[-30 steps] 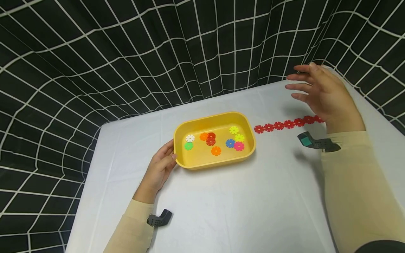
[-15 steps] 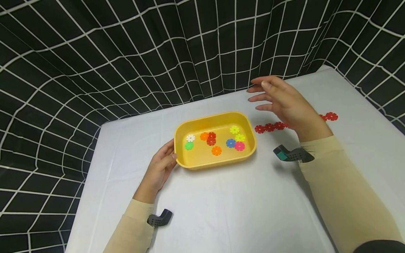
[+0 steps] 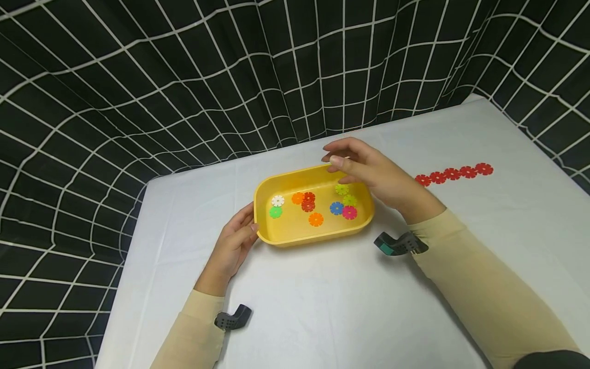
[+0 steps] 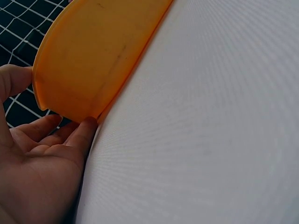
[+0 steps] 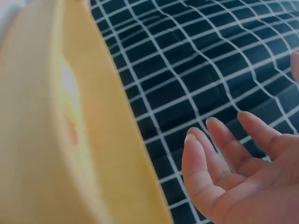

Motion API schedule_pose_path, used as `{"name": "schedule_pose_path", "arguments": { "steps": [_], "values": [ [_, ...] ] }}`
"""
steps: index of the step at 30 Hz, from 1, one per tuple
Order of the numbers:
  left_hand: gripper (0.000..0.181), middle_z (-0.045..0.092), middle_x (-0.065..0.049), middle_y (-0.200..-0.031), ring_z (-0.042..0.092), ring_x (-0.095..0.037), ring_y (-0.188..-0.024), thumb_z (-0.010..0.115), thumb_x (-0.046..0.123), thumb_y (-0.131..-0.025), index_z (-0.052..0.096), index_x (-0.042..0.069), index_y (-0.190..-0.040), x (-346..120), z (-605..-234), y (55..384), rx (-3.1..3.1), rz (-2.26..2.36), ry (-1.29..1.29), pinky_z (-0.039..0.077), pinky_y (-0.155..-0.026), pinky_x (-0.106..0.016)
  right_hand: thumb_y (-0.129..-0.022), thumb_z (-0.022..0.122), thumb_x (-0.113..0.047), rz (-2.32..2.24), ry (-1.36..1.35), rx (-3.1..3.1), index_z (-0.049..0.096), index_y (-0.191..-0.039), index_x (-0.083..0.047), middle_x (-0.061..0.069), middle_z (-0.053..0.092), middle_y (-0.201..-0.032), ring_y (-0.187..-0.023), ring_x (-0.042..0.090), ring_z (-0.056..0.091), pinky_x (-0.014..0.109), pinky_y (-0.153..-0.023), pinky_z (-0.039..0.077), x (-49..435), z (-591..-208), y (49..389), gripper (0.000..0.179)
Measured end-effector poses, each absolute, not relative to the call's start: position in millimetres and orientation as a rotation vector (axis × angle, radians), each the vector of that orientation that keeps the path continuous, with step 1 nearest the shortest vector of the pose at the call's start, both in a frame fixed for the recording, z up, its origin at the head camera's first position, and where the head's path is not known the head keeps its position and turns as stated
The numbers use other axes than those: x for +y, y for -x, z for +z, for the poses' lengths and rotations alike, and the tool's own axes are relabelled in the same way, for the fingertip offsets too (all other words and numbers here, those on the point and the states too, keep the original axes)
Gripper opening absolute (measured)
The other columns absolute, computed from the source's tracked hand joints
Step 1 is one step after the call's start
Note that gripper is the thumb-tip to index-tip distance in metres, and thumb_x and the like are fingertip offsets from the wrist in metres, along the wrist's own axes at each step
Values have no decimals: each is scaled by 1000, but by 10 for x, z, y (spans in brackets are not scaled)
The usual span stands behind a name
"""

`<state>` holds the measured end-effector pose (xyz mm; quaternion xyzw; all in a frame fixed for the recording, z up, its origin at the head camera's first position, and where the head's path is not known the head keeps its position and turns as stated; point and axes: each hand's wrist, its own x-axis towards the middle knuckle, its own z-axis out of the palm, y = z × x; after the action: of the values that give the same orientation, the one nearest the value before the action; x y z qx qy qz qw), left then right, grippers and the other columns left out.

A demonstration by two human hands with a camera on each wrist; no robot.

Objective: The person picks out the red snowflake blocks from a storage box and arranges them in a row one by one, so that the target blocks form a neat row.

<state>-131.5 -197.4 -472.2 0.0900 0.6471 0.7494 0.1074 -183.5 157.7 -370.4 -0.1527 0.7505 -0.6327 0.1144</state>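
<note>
A yellow plastic tray (image 3: pixel 290 230) stands on the white-covered table with several notched plastic discs in it. White (image 3: pixel 277 201) and green discs (image 3: pixel 275 212) lie at its left, orange (image 3: pixel 315 220) and red discs (image 3: pixel 308 206) in the middle. At its right are a blue disc (image 3: pixel 337 208), a pink disc (image 3: pixel 349 212) and two yellow discs (image 3: pixel 342 189). My left hand (image 3: pixel 232 245) holds the left end, thumb on the rim, other fingers against the outer wall. Over the far right corner hovers my right hand (image 3: pixel 375 171), fingers loosely bent, holding nothing.
Right of the tray, a row of joined red discs (image 3: pixel 451 174) lies on the table (image 3: pixel 304 302), its left part hidden behind my right hand and wrist. A black curtain with white grid lines (image 3: pixel 221 77) hangs behind the table. Each wrist wears a small dark camera.
From above the red row, my right hand has moved left and lower, to over the tray's right end. The right part of the row has come into view. My left hand and the tray stay put.
</note>
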Motion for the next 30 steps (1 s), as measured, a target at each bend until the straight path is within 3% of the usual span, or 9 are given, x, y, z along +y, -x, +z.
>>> {"name": "schedule_pose_path", "arguments": {
  "steps": [5, 12, 19, 30],
  "values": [
    [63, 37, -16, -171, 39, -28, -156, 52, 1, -107, 33, -3, -167, -1978, -4733, 1326, 1905, 2202, -251, 44, -118, -37, -106, 72, -37, -1819, 453, 2208, 54, -153, -14, 8, 59, -148, -131, 27, 58, 48, -108, 56, 1416, -3850, 1844, 55],
    [64, 35, -17, -172, 37, -29, -157, 52, 0, -106, 33, -4, -167, -1985, -4731, 1327, 1899, 2203, -253, 43, -118, -37, -98, 85, -23, -1806, 516, 2234, 56, -152, -15, 8, 60, -147, -132, 29, 59, 48, -114, 51, 1203, -4006, 1854, 61],
    [65, 37, -16, -171, 39, -28, -155, 52, 1, -106, 33, -4, -168, -1984, -4716, 1321, 1907, 2198, -252, 44, -118, -37, -97, 84, -11, -1721, 562, 2280, 54, -152, -6, 15, 56, -150, -134, 34, 55, 52, -115, 49, 1031, -4160, 1883, 63],
    [64, 38, -16, -171, 40, -29, -155, 52, 1, -106, 34, -3, -167, -1978, -4734, 1326, 1910, 2196, -249, 45, -118, -37, -98, 82, -5, -1482, 596, 2362, 54, -153, -4, 13, 55, -150, -133, 36, 56, 50, -116, 47, 1002, -4234, 1866, 61]
  ]
}}
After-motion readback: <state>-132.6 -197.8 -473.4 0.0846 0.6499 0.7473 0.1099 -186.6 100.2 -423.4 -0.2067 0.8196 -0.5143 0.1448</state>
